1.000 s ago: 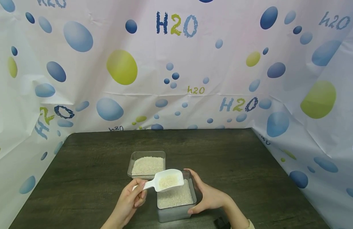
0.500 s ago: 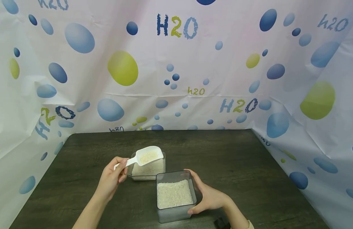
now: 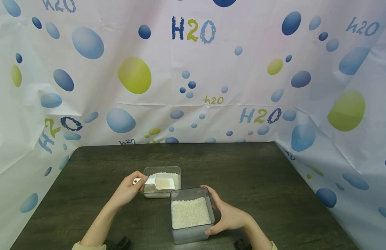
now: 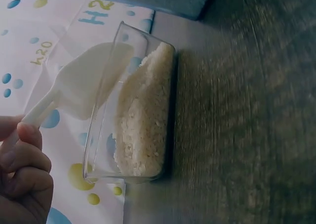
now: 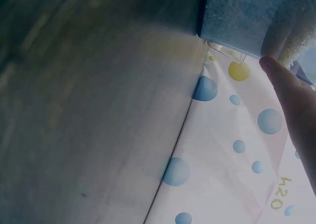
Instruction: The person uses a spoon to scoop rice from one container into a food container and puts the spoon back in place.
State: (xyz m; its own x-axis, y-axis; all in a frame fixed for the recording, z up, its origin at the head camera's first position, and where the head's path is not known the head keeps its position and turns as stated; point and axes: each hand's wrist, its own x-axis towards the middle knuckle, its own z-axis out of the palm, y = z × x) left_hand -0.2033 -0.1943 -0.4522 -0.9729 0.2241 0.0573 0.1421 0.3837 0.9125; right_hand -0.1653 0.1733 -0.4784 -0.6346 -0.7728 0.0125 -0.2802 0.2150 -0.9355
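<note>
My left hand pinches the handle of a white scoop. Its bowl dips past the rim of a clear plastic box holding rice, and some rice shows in the scoop. In the left wrist view the scoop's front edge is inside the box, above the rice heap. My right hand grips the right side of a smoky grey square container, thumb at the near corner and fingers towards the far one. White rice lies inside that container, below its rim.
Both containers stand on a dark wood-grain table, the clear one behind and left of the grey one. A white curtain with blue and green dots borders the table at the back and sides. Black objects lie near both forearms.
My left hand has carried the scoop from above the grey container leftwards and back to the clear box, then lowered it into the box. My right hand keeps its grip in the same place.
</note>
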